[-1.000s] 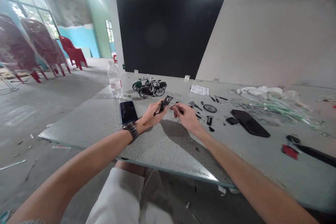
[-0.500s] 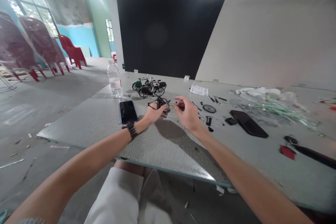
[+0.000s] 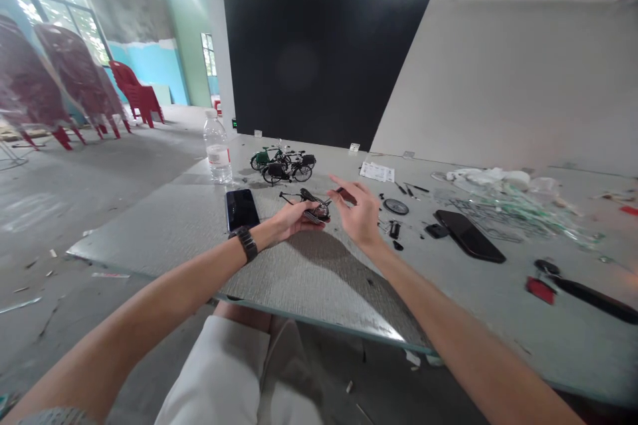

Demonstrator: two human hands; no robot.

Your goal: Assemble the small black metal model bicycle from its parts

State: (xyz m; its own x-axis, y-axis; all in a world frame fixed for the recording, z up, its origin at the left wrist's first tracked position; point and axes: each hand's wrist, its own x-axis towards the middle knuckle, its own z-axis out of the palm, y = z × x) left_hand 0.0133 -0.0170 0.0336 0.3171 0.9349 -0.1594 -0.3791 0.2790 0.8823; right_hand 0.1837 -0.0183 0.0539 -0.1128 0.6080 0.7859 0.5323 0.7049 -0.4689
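My left hand [image 3: 294, 220] cradles a small black model bicycle frame [image 3: 314, 208] on its fingers, above the grey tabletop [image 3: 309, 279]. My right hand [image 3: 361, 211] hovers just right of it, not touching the frame, and pinches a small dark part [image 3: 346, 194] between thumb and fingers. Two finished model bicycles [image 3: 282, 166], one green and one black, stand beyond my hands. Loose black parts, including a small spoked wheel [image 3: 396, 206], lie to the right of my right hand.
A black phone [image 3: 242, 210] lies left of my hands, and a larger phone [image 3: 468, 237] lies to the right. A water bottle [image 3: 217, 149] stands at back left. Plastic parts sprues [image 3: 513, 216] cover the right side, near a black-handled tool [image 3: 593, 299].
My left hand has rotated the frame to lie flatter across its fingers. My right hand has drawn away from the frame, with its fingers spreading a little.
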